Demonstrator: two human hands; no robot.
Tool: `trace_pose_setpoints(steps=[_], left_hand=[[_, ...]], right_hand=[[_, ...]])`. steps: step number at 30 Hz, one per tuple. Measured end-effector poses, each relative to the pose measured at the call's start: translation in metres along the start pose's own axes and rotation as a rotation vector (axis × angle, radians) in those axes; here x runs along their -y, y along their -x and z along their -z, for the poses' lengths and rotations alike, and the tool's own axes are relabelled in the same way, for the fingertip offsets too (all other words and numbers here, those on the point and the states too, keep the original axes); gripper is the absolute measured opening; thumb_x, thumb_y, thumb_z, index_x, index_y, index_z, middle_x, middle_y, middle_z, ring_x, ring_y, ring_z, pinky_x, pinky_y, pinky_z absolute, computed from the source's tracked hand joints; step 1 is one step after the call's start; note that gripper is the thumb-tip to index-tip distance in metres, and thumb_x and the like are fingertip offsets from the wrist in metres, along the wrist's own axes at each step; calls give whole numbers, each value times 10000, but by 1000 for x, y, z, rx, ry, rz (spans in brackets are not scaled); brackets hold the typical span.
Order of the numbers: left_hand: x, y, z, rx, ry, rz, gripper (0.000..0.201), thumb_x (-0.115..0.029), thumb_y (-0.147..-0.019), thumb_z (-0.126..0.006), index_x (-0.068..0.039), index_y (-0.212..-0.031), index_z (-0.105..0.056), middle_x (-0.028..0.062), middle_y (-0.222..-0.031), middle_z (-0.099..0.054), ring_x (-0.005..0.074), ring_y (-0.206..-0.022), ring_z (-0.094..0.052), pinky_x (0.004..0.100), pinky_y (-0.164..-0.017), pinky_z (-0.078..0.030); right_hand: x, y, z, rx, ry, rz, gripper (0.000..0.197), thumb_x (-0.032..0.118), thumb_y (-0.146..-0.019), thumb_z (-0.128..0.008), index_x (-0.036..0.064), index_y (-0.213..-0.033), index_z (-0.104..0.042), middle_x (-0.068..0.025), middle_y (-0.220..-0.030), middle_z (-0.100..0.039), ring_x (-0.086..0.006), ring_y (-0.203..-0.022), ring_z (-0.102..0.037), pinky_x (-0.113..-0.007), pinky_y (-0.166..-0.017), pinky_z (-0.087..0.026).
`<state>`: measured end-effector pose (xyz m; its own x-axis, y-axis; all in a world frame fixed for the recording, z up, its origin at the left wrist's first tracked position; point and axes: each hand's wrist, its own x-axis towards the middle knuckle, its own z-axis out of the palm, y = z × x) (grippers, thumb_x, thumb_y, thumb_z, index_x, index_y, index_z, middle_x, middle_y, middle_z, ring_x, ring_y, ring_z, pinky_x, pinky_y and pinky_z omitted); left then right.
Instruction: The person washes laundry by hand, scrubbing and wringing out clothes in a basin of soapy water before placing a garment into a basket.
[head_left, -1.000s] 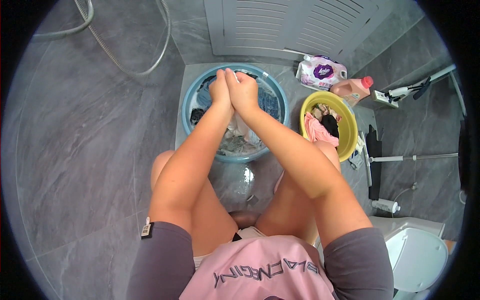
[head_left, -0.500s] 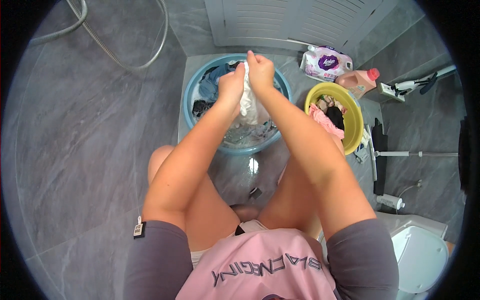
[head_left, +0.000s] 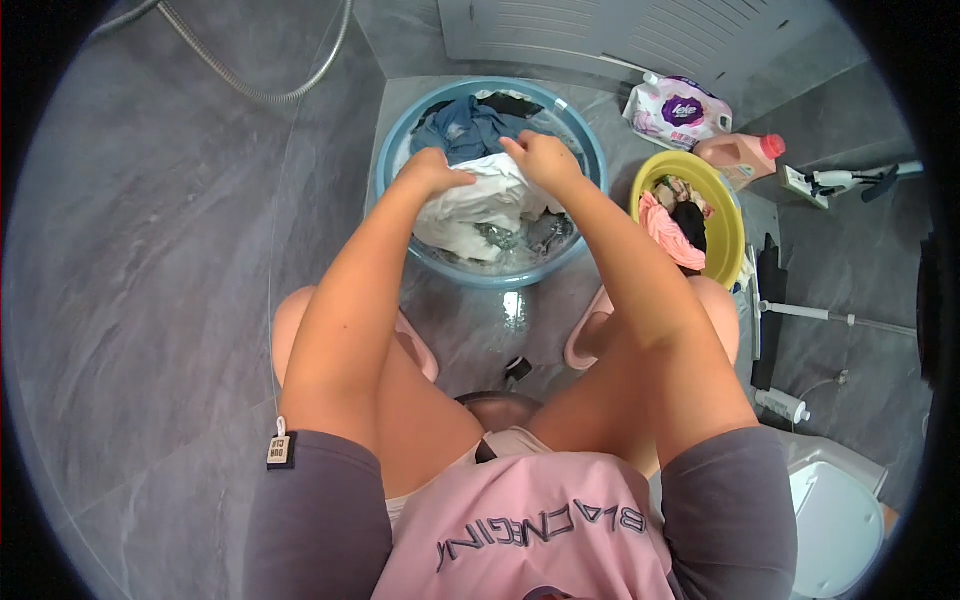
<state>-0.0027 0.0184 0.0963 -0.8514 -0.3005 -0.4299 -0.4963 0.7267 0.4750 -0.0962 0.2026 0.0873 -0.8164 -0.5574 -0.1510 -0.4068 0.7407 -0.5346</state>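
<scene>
White cloth (head_left: 490, 205): is lying in the tub (head_left: 480, 278), nearer its front edge than the blue cloth (head_left: 462, 132); left hand (head_left: 432, 175) and right hand (head_left: 543, 160) are gripping its far side, one at each end. Risks, as judged: wet fabric could be slipping from a light pinch, or water splashing over the front edge on a sudden drop. Writing: pouch (head_left: 665, 115) is bearing a purple label, shirt (head_left: 530, 510) dark lettering, sleeve tag (head_left: 282, 450) small characters; bottle (head_left: 735, 155) is showing print too small to read
</scene>
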Motion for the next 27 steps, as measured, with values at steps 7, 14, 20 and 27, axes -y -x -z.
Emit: trace_pose_setpoints(steps=[7, 14, 20, 27], left_hand=[[37, -19, -73, -481, -274, -134, 220, -91, -754, -542, -26, -964, -562, 162, -1015, -529, 339, -973, -508, 428, -788, -431], [70, -23, -147, -253, -346, -342, 334, -204, -721, -630, -47, -1010, -572, 156, -1064, -530, 321, -976, -514, 424, -813, -427], [92, -45, -155, -41, -251, -212, 389, -290, -768, -595, -66, -1084, -576, 137, -1168, -534, 288, -1094, -495, 417, -871, -417], [74, -61, -102, -140, 190, -81, 230, -230, -761, -587, -67, -909, -654, 183, -859, -633, 301, -834, -615, 378, -744, -469]], right_hand=[[-42, 16, -70, -295, 273, 321, 305, 228, -734, -602, 69, -985, -530, -125, -964, -546, -282, -926, -556, -403, -723, -470], [-62, 21, -140, 176, 192, 266, 338, 213, -759, -572, 126, -1084, -536, -107, -1031, -532, -276, -1019, -516, -406, -809, -442], [-69, 0, -149, 361, 314, 83, 285, 256, -773, -593, 118, -1022, -606, -112, -1060, -548, -273, -1009, -542, -404, -845, -434], [-53, -26, -110, 162, -50, 20, 382, 389, -856, -475, 43, -909, -628, -205, -916, -613, -369, -900, -570, -447, -784, -433]])
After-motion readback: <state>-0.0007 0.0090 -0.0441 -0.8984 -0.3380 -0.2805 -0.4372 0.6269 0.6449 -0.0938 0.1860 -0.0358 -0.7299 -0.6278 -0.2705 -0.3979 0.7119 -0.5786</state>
